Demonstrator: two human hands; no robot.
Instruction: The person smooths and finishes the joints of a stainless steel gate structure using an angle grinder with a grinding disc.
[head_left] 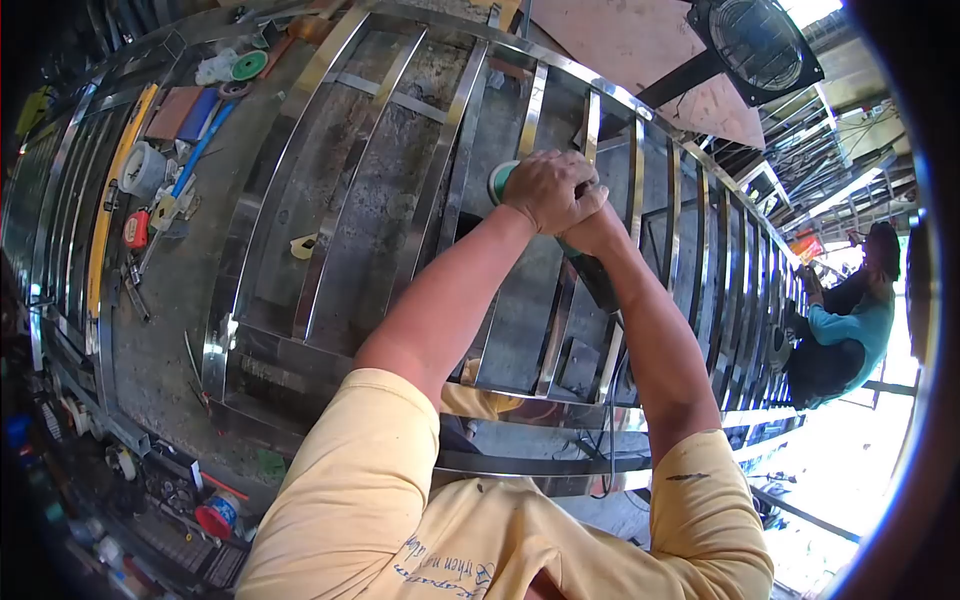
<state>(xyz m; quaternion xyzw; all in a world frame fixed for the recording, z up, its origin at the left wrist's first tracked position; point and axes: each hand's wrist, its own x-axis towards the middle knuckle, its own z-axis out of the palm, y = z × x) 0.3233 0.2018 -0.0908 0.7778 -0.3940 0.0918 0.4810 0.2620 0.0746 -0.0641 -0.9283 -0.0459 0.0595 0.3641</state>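
Both arms reach forward over a frame of shiny metal bars (pixel 455 130). My left hand (pixel 545 188) is closed over the front of a green angle grinder (pixel 592 280), near its round disc end (pixel 499 180). My right hand (pixel 592 228) wraps the tool's body just behind, partly covered by the left hand. The grinder lies over the bars, its dark rear end pointing back towards me. A black cord (pixel 612 440) hangs below it. Whether the disc touches a bar is hidden by my hands.
A co-worker in a blue top (pixel 850 330) crouches at the right. A large fan (pixel 755 45) stands at the back right. On the left lie a yellow level (pixel 112 210), a red tape measure (pixel 137 229) and a white tape roll (pixel 143 168). Clutter fills the lower left.
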